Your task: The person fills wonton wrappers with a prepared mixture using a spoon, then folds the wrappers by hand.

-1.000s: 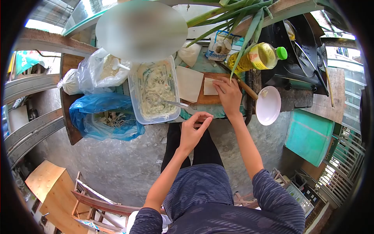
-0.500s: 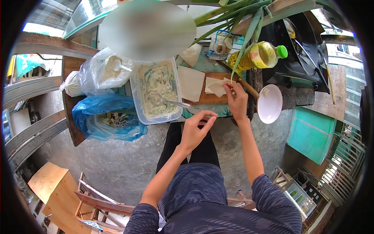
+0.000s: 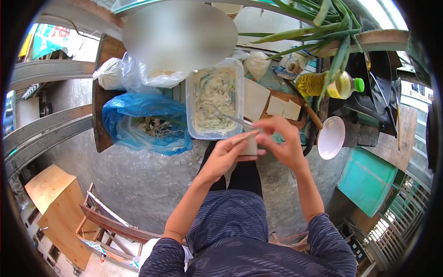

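My left hand point(image 3: 222, 158) pinches a small pale wrapper sheet point(image 3: 251, 145) in front of the tub. Close on its right, my right hand point(image 3: 286, 142) is slightly blurred, with thumb and forefinger apart. Its fingertips are by the handle end of a metal spoon point(image 3: 237, 121); whether they touch it is unclear. The spoon's bowl lies in a creamy mixture with green bits point(image 3: 214, 99), inside a clear plastic tub point(image 3: 189, 111). More small wrapper sheets point(image 3: 283, 108) lie on a brown wooden board point(image 3: 275, 93), beside a larger pale sheet point(image 3: 254, 98).
Left of the tub are a blue plastic bag point(image 3: 115, 113) and clear bags point(image 3: 134, 74). To the right are an oil bottle point(image 3: 339, 85), a white bowl point(image 3: 331, 138), a wooden-handled tool point(image 3: 314, 117) and a black stove point(image 3: 364, 99). Long green leaves point(image 3: 318, 34) hang above.
My right hand has moved left from the board to beside my left hand. A wrapper sheet is now in my left hand, which was empty. The view has shifted.
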`<state>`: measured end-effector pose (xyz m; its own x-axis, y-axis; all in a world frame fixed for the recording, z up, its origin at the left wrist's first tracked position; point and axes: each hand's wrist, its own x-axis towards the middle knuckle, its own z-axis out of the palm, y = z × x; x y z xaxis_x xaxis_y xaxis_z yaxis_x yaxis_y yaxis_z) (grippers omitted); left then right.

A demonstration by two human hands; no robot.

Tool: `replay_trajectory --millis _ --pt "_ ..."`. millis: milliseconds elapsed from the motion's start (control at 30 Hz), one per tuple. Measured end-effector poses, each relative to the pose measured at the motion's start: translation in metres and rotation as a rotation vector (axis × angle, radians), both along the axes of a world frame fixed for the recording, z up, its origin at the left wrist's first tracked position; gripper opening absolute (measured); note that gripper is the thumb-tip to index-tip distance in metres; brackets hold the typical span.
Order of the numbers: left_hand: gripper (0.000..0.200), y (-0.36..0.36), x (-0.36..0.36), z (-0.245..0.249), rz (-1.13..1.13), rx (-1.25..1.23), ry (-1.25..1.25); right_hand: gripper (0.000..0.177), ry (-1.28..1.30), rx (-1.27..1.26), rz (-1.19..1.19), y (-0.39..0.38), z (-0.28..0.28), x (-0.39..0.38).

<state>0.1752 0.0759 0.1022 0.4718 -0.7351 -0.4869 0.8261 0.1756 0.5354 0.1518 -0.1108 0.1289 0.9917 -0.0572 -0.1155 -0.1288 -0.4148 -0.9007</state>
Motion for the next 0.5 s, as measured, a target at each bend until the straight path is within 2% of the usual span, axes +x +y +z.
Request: replay_trajectory --millis 67,167,300,367,500 --pt "0.039 0.02 0.002 0.002 0.101 0.092 0.013 0.029 0.1 -0.005 -0.126 0.004 -0.012 0.008" --pt "0.04 0.047 0.002 0.001 0.408 0.231 0.105 0.031 0.309 0.009 0.09 0.012 -0.022 0.014" --pt "0.04 0.072 0.007 0.008 0.788 0.234 0.099 0.029 0.301 0.212 -0.035 0.045 -0.036 0.019" --pt "0.043 0.077 0.009 0.009 0.845 0.23 0.082 0.027 0.39 0.322 -0.099 0.056 -0.044 0.025" --pt "0.043 0.078 0.012 0.005 0.867 0.234 0.063 0.02 0.028 0.011 -0.079 0.071 -0.045 0.038"
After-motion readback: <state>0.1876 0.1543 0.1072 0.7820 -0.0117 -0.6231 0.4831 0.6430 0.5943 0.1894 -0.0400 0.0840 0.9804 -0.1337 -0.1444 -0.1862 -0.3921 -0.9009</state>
